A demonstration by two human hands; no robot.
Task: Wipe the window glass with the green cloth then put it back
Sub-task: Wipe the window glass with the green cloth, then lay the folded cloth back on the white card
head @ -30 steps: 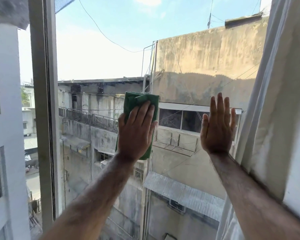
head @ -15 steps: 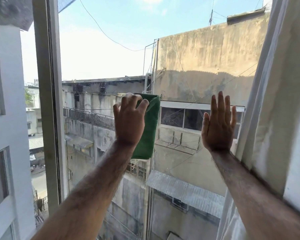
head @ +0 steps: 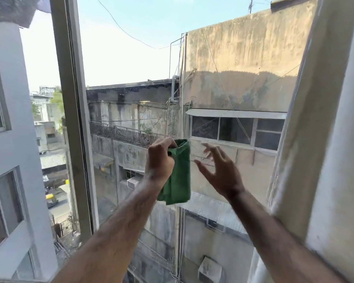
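Observation:
The green cloth (head: 179,174) hangs folded from my left hand (head: 160,160), which pinches its top edge in front of the window glass (head: 131,68). The cloth dangles freely, apart from the pane. My right hand (head: 219,170) is just to the right of the cloth, fingers spread and curled, blurred by motion, holding nothing and off the glass.
A pale window frame upright (head: 74,119) stands at the left of the pane. A whitish curtain (head: 307,119) hangs along the right side beside my right forearm. Through the glass I see old concrete buildings and a street far below.
My left hand stopped pressing the cloth flat on the glass, lowered, and now pinches it by its top. My right hand lifted its flat palm off the pane and moved toward the cloth.

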